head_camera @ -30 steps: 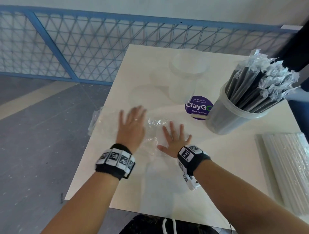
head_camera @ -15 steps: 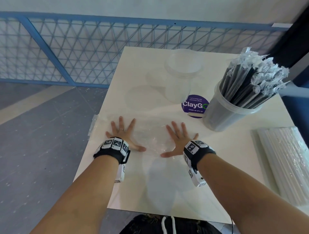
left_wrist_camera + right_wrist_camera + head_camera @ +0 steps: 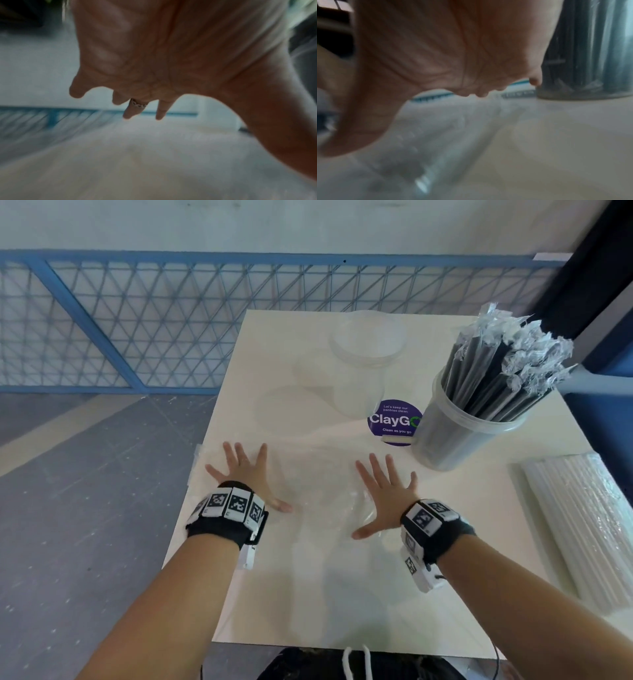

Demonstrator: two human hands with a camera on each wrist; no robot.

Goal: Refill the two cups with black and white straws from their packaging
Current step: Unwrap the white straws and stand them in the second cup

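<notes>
1. Two cups stand toward the table's (image 3: 260, 594) far right corner: one cup (image 3: 459, 436) is packed with wrapped black straws (image 3: 493, 371) leaning right, while the empty clear cup (image 3: 368, 361) sits just left of it, nearer the far edge.
2. White straws, unopened in their packet (image 3: 582, 529), lie along the right edge, long axis running from near to far. That packet lies to the right of both hands, so the right hand (image 3: 387, 501) is plainly the nearer one; the judgement is that the coming reach goes rightward and must take the packet along its length.
3. Both hands are flat, fingers spread straight, gripping nothing. The left hand (image 3: 245, 474) and the right press on a crumpled clear plastic wrapper (image 3: 318, 484) spread across the middle of the table toward its left edge, probably the emptied black-straw packaging, though the wrist views are too blurred to confirm.
4. A purple round sticker (image 3: 392, 421) lies between the two cups.
5. Beyond the far edge runs a blue mesh railing (image 3: 137, 320); grey floor (image 3: 68, 508) lies off the left edge.
</notes>
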